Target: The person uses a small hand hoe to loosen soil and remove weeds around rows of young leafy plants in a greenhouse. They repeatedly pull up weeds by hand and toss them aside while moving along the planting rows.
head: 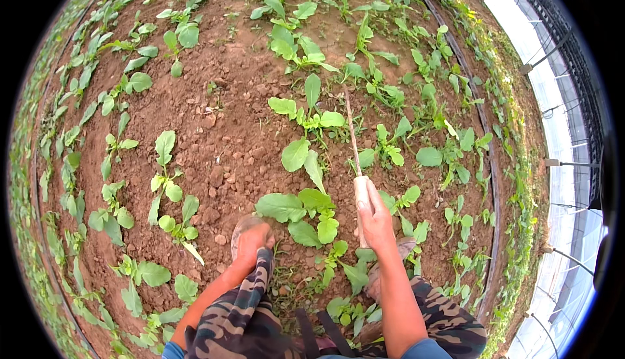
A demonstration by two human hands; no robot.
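Note:
My right hand (377, 217) is closed round the pale wooden handle (361, 198) of a long, thin-shafted hand tool (350, 124). Its shaft points away from me, and its far end lies among small weeds at the soil; the shape of that end cannot be made out. My left hand (255, 242) is over my left shoe, at the cuff of the camouflage trousers (234, 305), and seems to pinch the cloth. Between my feet and ahead stand broad-leaved green seedlings (320, 120), with a larger leafy plant (305, 212) between my hands.
Rows of seedlings (183, 34) grow at the left in crumbly brown soil (219, 139). A dark drip line (493, 178) runs along the right, another (36, 163) at the far left. Beyond the right one are a weedy strip and a greenhouse side wall (566, 144) of white film.

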